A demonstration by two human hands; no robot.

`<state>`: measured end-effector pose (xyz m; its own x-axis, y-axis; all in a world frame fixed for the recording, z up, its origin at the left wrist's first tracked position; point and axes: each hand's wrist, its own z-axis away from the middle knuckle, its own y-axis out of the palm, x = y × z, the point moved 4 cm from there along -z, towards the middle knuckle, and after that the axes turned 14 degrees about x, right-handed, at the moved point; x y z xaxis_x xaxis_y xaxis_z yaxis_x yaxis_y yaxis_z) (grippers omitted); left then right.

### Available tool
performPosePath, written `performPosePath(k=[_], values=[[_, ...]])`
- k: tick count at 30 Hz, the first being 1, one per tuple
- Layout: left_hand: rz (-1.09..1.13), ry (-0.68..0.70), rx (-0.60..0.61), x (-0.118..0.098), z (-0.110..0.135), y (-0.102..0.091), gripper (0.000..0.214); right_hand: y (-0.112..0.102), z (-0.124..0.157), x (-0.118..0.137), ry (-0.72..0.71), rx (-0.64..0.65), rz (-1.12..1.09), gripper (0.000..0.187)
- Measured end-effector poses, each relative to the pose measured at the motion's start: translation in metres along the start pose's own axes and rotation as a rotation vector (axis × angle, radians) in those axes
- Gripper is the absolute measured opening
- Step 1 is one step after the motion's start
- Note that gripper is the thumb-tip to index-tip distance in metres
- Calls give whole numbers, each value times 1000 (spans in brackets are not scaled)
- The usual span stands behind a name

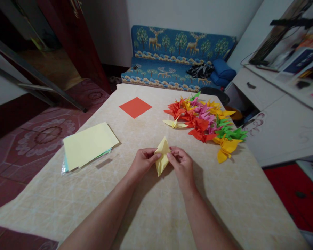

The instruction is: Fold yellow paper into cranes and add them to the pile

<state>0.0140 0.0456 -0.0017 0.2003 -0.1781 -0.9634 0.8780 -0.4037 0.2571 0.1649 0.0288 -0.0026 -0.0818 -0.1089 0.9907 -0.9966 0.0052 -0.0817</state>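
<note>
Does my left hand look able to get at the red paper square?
Probably yes: nothing seems to stand between the left hand and the red paper square, though that hand would likely have to release the folded yellow paper first.

The folded paper (162,160) is pale yellow, the far sheet (136,107) red-orange. Paper birds (201,124) at right: red, pink, orange, green, pale yellow. The far sofa (172,47): deer and trees on blue.

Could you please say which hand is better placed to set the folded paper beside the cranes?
Probably the right hand: both it and the left hand pinch the folded paper, but it is nearer the cranes.
</note>
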Motion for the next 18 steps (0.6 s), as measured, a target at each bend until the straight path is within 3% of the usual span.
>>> performPosePath(k=[4,11,18], values=[[-273,185,-58,-9,3,-3,13,4,-1,3,3,87,-77,10],[-665,562,13,-26,15,5,29,1,1,24,-374,94,30,9],[-731,642,-1,-28,19,6,34,2,5,29,-395,59,73,11]])
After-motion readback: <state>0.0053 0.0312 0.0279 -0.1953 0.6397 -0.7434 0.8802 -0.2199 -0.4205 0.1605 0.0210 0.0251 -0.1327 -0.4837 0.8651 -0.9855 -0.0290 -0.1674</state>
